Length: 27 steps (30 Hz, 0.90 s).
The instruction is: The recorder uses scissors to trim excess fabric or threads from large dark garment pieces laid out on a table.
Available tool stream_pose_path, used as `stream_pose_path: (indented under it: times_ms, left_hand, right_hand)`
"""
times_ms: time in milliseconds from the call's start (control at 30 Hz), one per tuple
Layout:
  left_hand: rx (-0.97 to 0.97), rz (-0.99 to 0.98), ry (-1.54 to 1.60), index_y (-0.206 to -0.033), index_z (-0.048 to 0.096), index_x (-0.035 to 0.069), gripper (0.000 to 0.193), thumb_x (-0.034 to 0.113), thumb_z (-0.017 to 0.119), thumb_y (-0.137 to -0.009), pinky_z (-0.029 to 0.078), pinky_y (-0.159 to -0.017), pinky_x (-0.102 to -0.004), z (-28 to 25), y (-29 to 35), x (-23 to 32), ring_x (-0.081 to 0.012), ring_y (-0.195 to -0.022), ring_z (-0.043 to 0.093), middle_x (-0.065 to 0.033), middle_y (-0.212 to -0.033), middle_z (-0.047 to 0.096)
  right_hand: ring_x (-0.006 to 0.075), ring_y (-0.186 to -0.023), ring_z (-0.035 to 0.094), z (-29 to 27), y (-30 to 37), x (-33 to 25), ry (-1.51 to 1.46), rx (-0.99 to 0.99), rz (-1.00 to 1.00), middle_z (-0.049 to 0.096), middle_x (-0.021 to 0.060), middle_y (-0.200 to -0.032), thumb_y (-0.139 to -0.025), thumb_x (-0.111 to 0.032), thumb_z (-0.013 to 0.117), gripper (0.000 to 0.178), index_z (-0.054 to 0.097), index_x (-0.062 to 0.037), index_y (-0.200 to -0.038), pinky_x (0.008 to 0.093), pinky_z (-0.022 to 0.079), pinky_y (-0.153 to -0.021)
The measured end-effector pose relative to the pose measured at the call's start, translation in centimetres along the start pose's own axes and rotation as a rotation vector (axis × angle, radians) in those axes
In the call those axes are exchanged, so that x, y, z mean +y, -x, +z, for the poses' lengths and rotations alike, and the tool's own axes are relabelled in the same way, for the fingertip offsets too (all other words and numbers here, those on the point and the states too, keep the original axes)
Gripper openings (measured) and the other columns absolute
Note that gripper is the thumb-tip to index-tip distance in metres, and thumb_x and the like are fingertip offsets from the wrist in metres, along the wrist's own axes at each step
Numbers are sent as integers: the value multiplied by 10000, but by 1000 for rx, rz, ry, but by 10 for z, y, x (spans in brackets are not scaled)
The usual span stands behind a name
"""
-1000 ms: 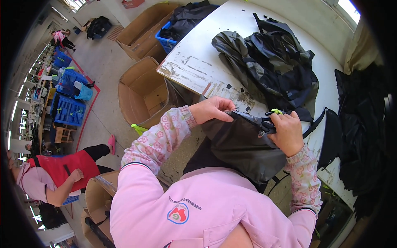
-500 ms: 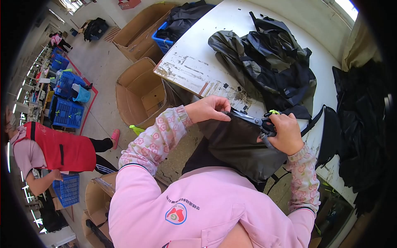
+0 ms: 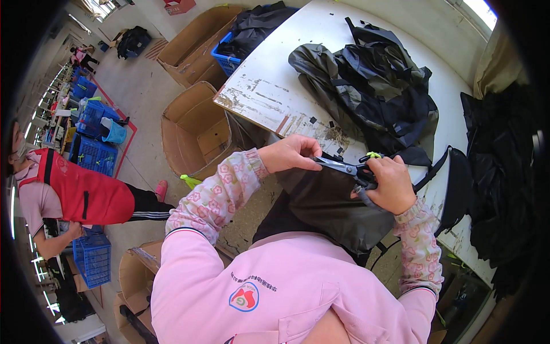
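My right hand (image 3: 391, 184) is wrapped round the handles of a pair of scissors (image 3: 342, 167); a bit of yellow-green material shows at the handles. The blades point left, and their tips reach my left hand (image 3: 292, 153). That hand pinches the upper edge of a dark grey-black fabric piece (image 3: 326, 203), which hangs down over my lap. What exactly lies between the blades is too small to make out. Beyond the hands, a heap of dark olive and black fabric (image 3: 378, 86) rests on the white table (image 3: 258, 86).
Open cardboard boxes (image 3: 197, 123) stand left of the table, beside a blue basket (image 3: 227, 54) of black fabric. More black fabric (image 3: 504, 183) hangs at the right. A person in a red apron (image 3: 86, 189) stands at the left near blue crates (image 3: 94, 157).
My right hand and the scissors have shifted slightly left, bringing the blade tips close to my left fingers. The person in the red apron has moved a little to the right.
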<state>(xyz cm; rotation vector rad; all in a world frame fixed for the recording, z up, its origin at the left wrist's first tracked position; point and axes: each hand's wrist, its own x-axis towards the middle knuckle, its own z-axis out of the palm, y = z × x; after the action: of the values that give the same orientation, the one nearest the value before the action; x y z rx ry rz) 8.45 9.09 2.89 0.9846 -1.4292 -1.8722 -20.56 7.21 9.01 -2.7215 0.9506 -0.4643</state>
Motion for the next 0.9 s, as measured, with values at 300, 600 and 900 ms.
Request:
stream_pose_path:
  times_ms: [300, 600, 900]
  left_hand:
    - [-12, 11, -3, -840, 527, 87, 211, 14, 721, -801, 396, -704, -165, 2, -1, 0, 0, -791, 485, 86, -816, 529]
    - [27, 122, 20, -813, 486, 86, 242, -28, 699, -801, 445, -838, -217, 2, 0, 1, -85, -916, 537, -27, -973, 581]
    - [11, 80, 63, -825, 496, 83, 233, -32, 697, -805, 450, -822, -210, 2, -1, -1, -76, -917, 542, -31, -987, 605]
  right_hand:
    - [273, -651, 590, 7, 4, 7, 61, -37, 48, 605, 64, -645, -568, -455, 846, 503, 568, -77, -747, 368, 372, -660]
    - [277, -655, 562, -2, 6, 10, -34, -57, 66, 571, 68, -660, -565, -449, 847, 505, 569, -80, -768, 367, 347, -646]
    - [264, -673, 587, 1, 4, 7, -27, -58, 48, 586, 63, -668, -583, -508, 826, 527, 575, -84, -771, 372, 358, -655]
